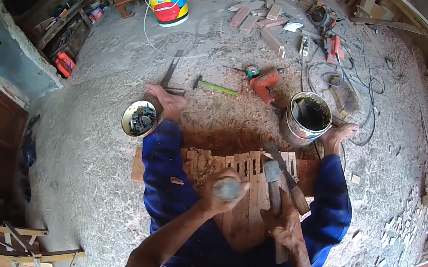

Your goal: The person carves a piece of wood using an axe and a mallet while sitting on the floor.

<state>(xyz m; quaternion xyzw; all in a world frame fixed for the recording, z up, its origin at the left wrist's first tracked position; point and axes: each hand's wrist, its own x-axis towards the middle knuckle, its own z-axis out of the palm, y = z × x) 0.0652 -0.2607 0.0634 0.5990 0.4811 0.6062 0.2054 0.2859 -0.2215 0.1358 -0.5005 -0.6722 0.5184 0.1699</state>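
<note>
Head view shows the left hand (227, 190) clenched around a small grey lump, maybe a stone (228, 189), above a wooden panel (240, 195) lying on the person's lap. Right hand (282, 225) grasps a hammer (273, 179) over the panel, beside a chisel (289, 180).

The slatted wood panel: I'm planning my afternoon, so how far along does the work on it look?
Partway, I'd judge. Done: the slatted wood panel already has many notches cut along its far edge, and red sawdust lies beyond it. In hand: the left hand grips a small grey object, blurred; the right hand holds a hammer beside a chisel. Left: the near part looks uncut.
</note>
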